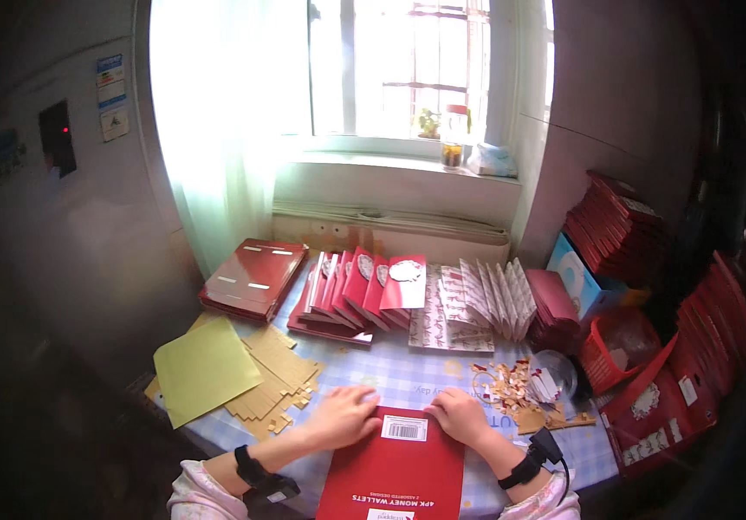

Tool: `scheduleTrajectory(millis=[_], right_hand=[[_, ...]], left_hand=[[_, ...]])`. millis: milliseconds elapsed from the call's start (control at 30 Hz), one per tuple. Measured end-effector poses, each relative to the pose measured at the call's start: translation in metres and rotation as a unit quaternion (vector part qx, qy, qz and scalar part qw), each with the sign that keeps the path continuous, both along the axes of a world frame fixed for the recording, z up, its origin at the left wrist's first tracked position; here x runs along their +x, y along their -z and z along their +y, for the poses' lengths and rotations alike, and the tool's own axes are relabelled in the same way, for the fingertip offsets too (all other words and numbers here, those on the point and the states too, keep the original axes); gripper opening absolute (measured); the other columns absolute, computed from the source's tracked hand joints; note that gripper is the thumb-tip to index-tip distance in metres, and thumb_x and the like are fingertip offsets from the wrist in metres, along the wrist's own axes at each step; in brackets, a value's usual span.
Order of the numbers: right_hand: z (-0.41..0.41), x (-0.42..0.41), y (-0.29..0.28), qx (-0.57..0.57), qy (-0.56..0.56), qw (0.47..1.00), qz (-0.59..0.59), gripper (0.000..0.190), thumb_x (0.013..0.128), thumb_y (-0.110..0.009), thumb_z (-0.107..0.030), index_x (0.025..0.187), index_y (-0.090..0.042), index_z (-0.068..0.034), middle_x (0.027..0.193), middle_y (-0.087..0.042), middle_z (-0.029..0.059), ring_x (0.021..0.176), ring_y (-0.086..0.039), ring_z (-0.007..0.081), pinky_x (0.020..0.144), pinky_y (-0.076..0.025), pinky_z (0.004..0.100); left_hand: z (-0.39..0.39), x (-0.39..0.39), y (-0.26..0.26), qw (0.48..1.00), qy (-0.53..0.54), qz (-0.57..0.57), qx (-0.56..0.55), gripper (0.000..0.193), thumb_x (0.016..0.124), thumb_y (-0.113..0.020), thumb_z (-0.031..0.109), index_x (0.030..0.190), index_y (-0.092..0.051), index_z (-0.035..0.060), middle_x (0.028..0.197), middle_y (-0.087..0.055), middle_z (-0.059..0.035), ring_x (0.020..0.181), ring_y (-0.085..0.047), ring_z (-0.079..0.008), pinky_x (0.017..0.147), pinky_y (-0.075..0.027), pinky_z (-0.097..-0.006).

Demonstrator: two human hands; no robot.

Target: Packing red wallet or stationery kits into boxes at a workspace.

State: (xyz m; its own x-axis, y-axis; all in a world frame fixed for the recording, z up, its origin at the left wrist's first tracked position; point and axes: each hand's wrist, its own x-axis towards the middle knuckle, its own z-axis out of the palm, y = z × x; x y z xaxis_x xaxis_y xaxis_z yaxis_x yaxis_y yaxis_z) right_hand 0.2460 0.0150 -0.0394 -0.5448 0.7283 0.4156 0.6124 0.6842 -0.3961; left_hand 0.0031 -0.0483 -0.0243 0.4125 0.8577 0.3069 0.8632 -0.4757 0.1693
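Observation:
A red printed card sleeve (394,465) with a barcode label (404,428) lies before me on the blue checked tablecloth (386,370). My left hand (344,416) rests at its far left corner, thumb and fingers touching the edge. At the far right corner, my right hand (461,415) touches the sleeve with curled fingers. Beyond them stand red patterned wallets (357,286), fanned out, and white patterned wallets (487,299). A yellow-green sheet (207,370) overlaps a fan of tan card pieces (279,383) on the left.
Red glossy sheets (256,276) are stacked at the back left. On the right are a clear round container (553,376), small paper pieces (509,387), a red plastic basket (620,344), a blue box (574,276) and stacks of red sleeves (613,224).

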Motion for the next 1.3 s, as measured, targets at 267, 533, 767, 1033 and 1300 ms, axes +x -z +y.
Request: scheduleTrajectory(millis=[267,533,767,1033,1300], right_hand=[[0.003,0.000,0.000,-0.082,0.012,0.991,0.104,0.016,0.080,-0.061,-0.019,0.076,-0.062,-0.004,0.075,-0.060,0.0121,0.074,-0.058,0.0285,0.065,-0.046,0.0366],[0.000,-0.001,-0.012,-0.069,0.030,0.978,0.196,0.010,0.078,-0.062,-0.013,0.078,-0.062,-0.002,0.076,-0.058,0.0120,0.071,-0.056,0.0260,0.059,-0.045,0.0333],[-0.014,-0.022,-0.035,-0.081,-0.038,0.966,0.244,0.013,0.081,-0.061,-0.014,0.086,-0.063,-0.002,0.080,-0.060,0.0118,0.075,-0.058,0.0202,0.063,-0.047,0.0296],[-0.019,-0.077,-0.030,-0.692,-0.134,0.629,0.328,0.035,0.091,-0.052,-0.027,0.111,-0.051,0.001,0.101,-0.058,0.0057,0.090,-0.057,0.0121,0.078,-0.047,0.0251],[-0.019,-0.065,-0.032,-0.649,-0.114,0.666,0.348,0.027,0.087,-0.058,-0.019,0.107,-0.054,-0.001,0.097,-0.059,0.0060,0.085,-0.058,0.0102,0.073,-0.048,0.0243]], left_hand=[[-0.033,-0.135,-0.026,0.969,-0.239,0.061,-0.011,0.044,0.075,-0.062,0.022,0.111,-0.052,-0.0023,0.114,-0.054,-0.0204,0.100,-0.055,-0.0331,0.087,-0.044,-0.0378],[-0.053,-0.163,-0.011,0.957,-0.200,0.208,0.031,0.006,0.072,-0.055,0.012,0.070,-0.055,0.0069,0.064,-0.059,-0.0079,0.058,-0.060,-0.0245,0.051,-0.048,-0.0351],[-0.067,-0.087,-0.046,0.942,-0.152,0.228,0.194,0.005,0.070,-0.055,0.010,0.066,-0.053,0.0086,0.054,-0.051,-0.0019,0.046,-0.054,-0.0149,0.042,-0.044,-0.0267],[-0.078,0.002,-0.057,0.947,0.019,0.163,0.276,0.010,0.072,-0.058,0.009,0.079,-0.059,0.0029,0.079,-0.064,-0.0081,0.070,-0.064,-0.0156,0.053,-0.050,-0.0241],[-0.072,0.019,-0.047,0.974,0.046,0.018,0.221,0.019,0.069,-0.065,0.013,0.087,-0.062,0.0062,0.092,-0.065,-0.0077,0.078,-0.065,-0.0197,0.062,-0.052,-0.0283]])
